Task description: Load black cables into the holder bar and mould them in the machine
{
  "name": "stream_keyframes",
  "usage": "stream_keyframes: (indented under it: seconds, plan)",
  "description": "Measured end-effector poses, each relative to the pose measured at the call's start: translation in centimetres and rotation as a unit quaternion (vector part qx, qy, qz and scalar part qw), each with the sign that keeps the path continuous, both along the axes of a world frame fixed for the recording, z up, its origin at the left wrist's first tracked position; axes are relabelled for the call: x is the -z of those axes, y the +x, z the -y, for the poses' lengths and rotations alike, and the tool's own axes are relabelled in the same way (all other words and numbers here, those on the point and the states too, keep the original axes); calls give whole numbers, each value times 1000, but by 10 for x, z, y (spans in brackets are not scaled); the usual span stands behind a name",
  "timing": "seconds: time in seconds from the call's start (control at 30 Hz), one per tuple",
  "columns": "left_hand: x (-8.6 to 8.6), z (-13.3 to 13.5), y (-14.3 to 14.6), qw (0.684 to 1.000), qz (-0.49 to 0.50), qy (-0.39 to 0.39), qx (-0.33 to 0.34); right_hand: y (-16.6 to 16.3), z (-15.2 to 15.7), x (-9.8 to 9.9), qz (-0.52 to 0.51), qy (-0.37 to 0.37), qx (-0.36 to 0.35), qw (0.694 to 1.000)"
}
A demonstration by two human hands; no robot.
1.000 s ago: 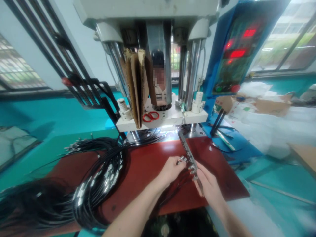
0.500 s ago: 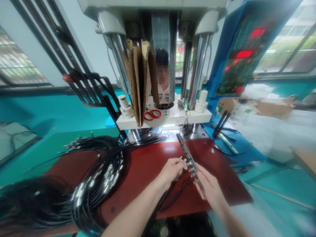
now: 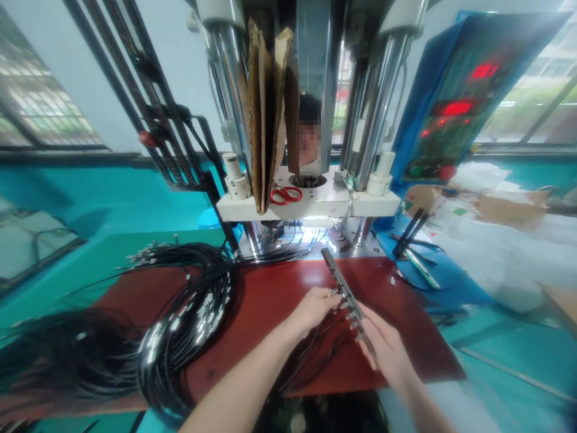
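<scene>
My right hand (image 3: 383, 343) is closed around the lower end of a long dark metal bar (image 3: 336, 270), which is tilted over the red-brown board (image 3: 270, 300). A row of small metal connectors (image 3: 348, 305) sticks out along the bar's left side, with black cables hanging from several of them. My left hand (image 3: 318, 305) is pinched at a cable connector (image 3: 334, 293) against the bar's left edge, about halfway along. The fingertips partly hide that connector.
A thick coil of black cables (image 3: 211, 307) lies on the board's left. Behind stands a press with a white plate (image 3: 324, 208), carrying red-handled scissors (image 3: 286, 195) and folded cardboard (image 3: 264, 120). Tools (image 3: 421, 267) lie on a blue surface at right, below the control box (image 3: 451, 102).
The view has shifted, so the press sits higher and farther right. My left fingers have moved the connector closer against the bar. My right hand keeps its hold.
</scene>
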State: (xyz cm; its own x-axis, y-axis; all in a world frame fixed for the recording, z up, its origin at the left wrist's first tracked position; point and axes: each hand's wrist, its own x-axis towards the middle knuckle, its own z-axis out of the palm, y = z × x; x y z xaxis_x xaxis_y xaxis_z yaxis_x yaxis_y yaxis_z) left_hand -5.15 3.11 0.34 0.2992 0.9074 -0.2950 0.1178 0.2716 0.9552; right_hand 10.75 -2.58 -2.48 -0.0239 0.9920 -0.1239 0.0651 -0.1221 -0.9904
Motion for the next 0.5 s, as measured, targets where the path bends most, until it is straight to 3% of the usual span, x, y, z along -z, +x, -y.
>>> stream_keyframes:
  seconds: [0.3, 0.5]
  plan:
    - [-3, -1, -7, 1000, -4, -8, 17, 4, -5, 7, 2, 4, -17, 1000]
    - [4, -2, -6, 1000, 18, 4, 18, 6, -7, 9, 32, 1, -67, 997]
